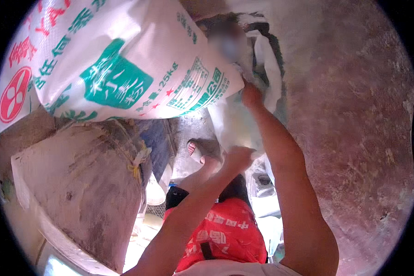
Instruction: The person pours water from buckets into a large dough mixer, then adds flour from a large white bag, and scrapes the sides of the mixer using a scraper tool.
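Observation:
A large white woven flour sack (147,50) with green and red print fills the upper left, its narrow corner reaching toward the middle. My right hand (251,94) is closed on that corner, arm stretched far forward. Below it hangs a pale, partly see-through plastic bag (237,126). Nearer to me, my left hand (239,157) is closed on the bag's near edge; its fingertips are partly hidden. What lies inside the bag does not show clearly.
A worn board-like panel (83,188) with a yellow tie stands at the left. A reddish, stained surface (349,115) takes up the right. I wear a red apron (225,234); my sandalled foot (198,152) is below the sack. Bright clutter lies behind my legs.

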Demonstrator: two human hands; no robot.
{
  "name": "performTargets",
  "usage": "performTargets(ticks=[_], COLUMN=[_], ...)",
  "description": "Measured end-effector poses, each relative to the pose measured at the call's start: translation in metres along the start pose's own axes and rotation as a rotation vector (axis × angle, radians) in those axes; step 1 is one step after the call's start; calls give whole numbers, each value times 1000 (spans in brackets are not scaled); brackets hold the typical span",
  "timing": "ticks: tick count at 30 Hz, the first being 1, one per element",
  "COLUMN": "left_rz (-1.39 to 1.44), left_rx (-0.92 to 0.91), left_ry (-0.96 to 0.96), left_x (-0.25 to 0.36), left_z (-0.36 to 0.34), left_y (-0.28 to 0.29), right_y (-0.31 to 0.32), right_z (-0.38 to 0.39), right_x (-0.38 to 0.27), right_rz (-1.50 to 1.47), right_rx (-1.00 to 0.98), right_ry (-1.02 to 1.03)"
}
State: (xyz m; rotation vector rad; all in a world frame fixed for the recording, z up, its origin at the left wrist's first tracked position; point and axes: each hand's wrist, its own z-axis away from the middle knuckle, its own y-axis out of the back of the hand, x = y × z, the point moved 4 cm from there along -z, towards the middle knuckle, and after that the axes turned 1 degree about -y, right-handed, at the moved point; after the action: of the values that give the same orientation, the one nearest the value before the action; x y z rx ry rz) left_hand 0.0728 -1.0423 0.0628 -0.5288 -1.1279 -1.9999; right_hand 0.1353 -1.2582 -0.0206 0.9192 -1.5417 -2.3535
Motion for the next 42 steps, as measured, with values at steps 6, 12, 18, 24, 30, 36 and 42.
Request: performTargets(ticks=[6, 12, 18, 24, 30, 36, 42], left_rz=[-53, 1296, 2190, 1946, 1602, 1694, 1704], left_rx=[-107, 237, 367, 559, 660, 662, 673], left_ry=[-90, 76, 176, 310, 408, 422, 515], left_x=[-15, -82, -70, -72, -74, -65, -57], left_z=[9, -19, -124, -137, -132, -131, -137], left_y=[7, 7, 102, 94, 93, 96, 96], right_y=[12, 26, 43, 48, 57, 84, 116], right_z=[21, 25, 31, 41, 73, 224, 275], right_x=[5, -2, -14, -3, 27, 111, 64], right_rz=[-143, -128, -226, -354, -442, -425, -412], right_rx=[-66, -95, -91, -19, 91, 222, 151], right_ry=[-133, -152, -135, -159, -168, -401, -502])
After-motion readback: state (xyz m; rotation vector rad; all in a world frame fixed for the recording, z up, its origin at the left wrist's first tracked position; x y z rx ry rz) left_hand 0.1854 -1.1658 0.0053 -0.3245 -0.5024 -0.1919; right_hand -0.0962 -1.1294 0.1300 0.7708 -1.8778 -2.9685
